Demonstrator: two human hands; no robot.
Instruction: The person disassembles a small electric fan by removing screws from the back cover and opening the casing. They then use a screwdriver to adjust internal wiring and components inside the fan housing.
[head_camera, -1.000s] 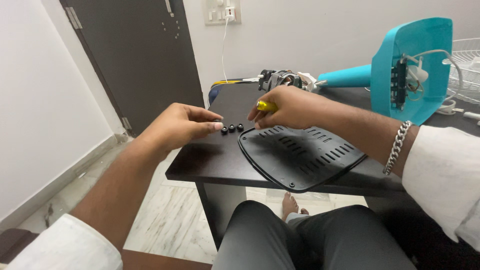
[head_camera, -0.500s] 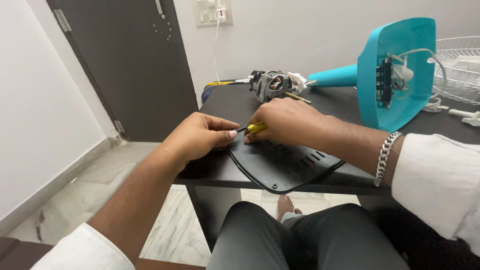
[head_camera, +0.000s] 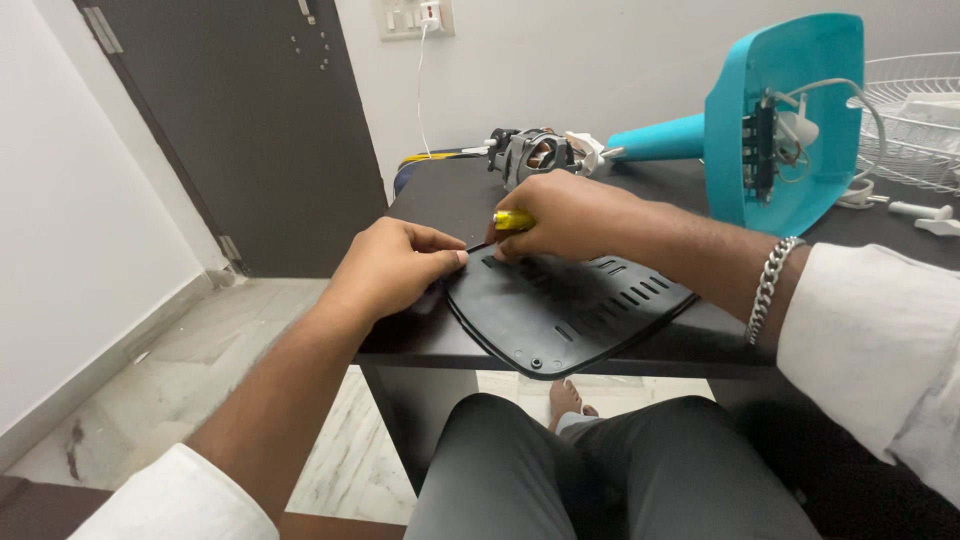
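Since half a second ago, little has been shifted: both hands have been kept together at the far-left edge of the black vented plate (head_camera: 570, 310), and only the camera has been turned slightly.

Head view: the right hand (head_camera: 565, 215) is closed in a fist around a yellow-handled screwdriver (head_camera: 512, 220), whose dark shaft is pointed leftward from the plate's far edge. The left hand (head_camera: 393, 265) is laid at the plate's left edge, its fingertips (head_camera: 455, 258) pinched together at the shaft's tip; whether something small is clamped in that grip cannot be told. The plate is laid flat on the dark tabletop (head_camera: 440, 200), overhanging its near edge. Beyond the plate a bare fan motor (head_camera: 530, 155) is seen; to the plate's far right a turquoise fan base (head_camera: 790, 110) is tipped on its side, with a white wire grille (head_camera: 915, 110) behind it.
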